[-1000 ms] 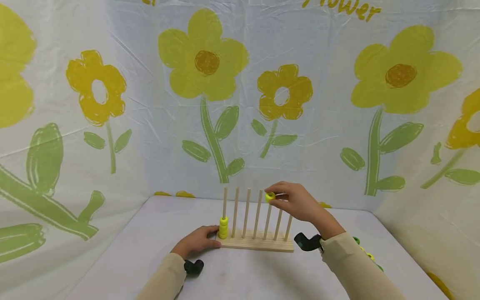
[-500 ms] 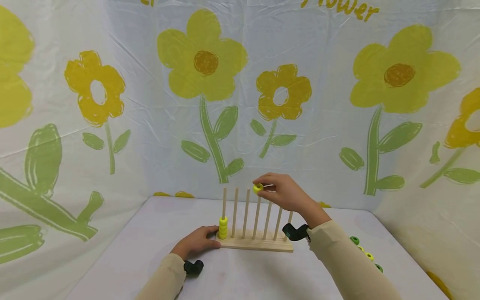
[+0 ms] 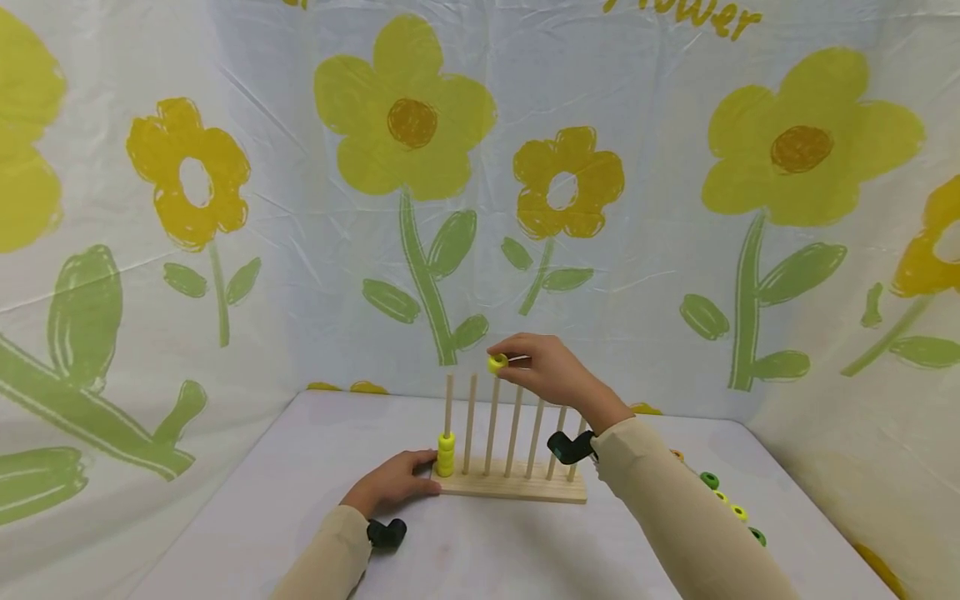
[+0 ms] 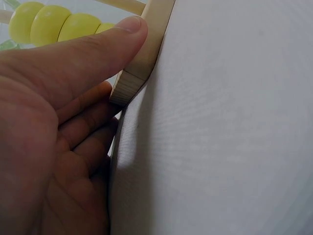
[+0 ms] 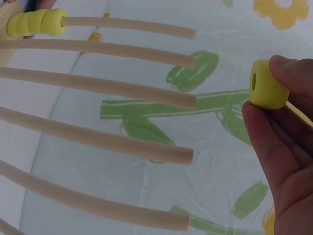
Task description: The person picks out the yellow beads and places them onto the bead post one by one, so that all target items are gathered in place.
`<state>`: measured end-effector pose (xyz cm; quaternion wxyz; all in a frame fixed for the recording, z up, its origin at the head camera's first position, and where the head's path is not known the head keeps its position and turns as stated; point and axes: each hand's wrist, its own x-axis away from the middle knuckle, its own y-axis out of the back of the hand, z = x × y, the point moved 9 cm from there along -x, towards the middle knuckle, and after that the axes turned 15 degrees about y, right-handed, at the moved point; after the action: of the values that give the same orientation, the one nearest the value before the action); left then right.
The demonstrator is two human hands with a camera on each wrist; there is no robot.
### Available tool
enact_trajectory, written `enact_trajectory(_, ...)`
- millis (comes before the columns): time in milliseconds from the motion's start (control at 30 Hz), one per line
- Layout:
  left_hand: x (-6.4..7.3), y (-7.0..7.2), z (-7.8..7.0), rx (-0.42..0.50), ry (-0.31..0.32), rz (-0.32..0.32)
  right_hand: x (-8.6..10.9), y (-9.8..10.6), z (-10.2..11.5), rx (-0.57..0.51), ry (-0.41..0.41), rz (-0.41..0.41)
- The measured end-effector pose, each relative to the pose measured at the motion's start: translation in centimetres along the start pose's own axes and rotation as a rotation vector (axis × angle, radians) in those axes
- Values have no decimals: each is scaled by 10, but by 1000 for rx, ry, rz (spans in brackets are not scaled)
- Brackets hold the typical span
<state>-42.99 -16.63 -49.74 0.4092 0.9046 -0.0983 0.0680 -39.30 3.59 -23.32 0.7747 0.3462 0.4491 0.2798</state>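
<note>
A wooden peg stand [image 3: 517,488] with a row of upright pegs stands on the table. Several yellow beads [image 3: 446,455] are stacked on its leftmost peg. My left hand [image 3: 393,481] holds the left end of the base, thumb along the front and fingers at the far side; the left wrist view shows the thumb over the wooden edge [image 4: 151,44]. Between thumb and fingers, my right hand [image 3: 551,367] pinches a yellow bead [image 5: 268,84] with a round hole. In the right wrist view, the bead is apart from the peg tips, its hole facing them.
Right of the stand, loose beads lie in a line on the table [image 3: 300,517]: a green bead [image 3: 709,480], a yellow bead [image 3: 738,512], another green bead [image 3: 757,536] and an orange bead [image 3: 677,455]. A flower-printed cloth [image 3: 645,317] hangs behind.
My right hand has carried the yellow bead leftward and slightly up over the peg tops. An orange bead has come into sight beside the right sleeve. My left hand stays in place.
</note>
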Motion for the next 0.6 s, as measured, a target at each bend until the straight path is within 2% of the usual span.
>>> enact_trajectory(267,1,1,-1,-16,-31,-8,-11,-12,-4,-17,10,-30)
enact_trajectory(600,-1,1,2,-15,-22,-8,-26,-22,-7,8,-9,-19)
